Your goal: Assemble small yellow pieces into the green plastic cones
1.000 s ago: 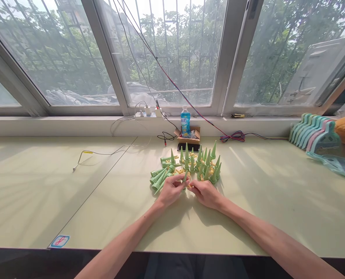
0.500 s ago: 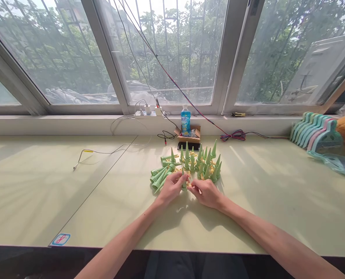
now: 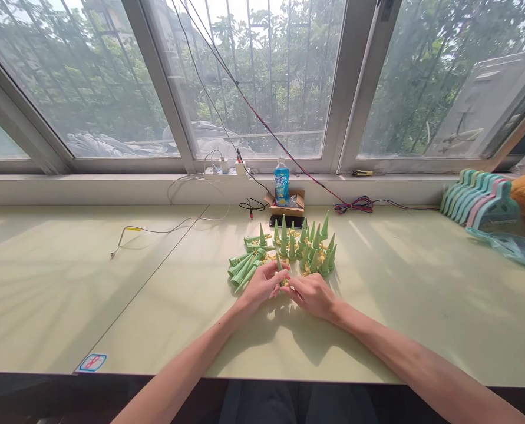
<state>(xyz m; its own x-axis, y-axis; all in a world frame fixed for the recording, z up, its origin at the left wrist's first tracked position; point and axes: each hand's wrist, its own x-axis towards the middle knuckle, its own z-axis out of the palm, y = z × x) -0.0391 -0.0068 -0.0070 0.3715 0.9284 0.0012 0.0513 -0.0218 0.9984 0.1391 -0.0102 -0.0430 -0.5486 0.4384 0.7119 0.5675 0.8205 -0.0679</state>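
My left hand is closed round a green cone, whose tip sticks up between the fingers. My right hand meets it from the right, its fingertips pinched at the cone's base on a small yellow piece that is partly hidden. Behind the hands, several green cones stand upright in a cluster with small yellow pieces among them. More green cones lie on their sides in a pile just left of my left hand.
A blue bottle in an open cardboard box and a dark phone are behind the cones. Cables, a power strip and a red-blue cable coil lie farther back. Pastel hangers stand at the right on the table.
My right hand has moved slightly left, closer to my left hand. The held cone now tilts a little to the left, and the fingers of both hands nearly touch around its base.
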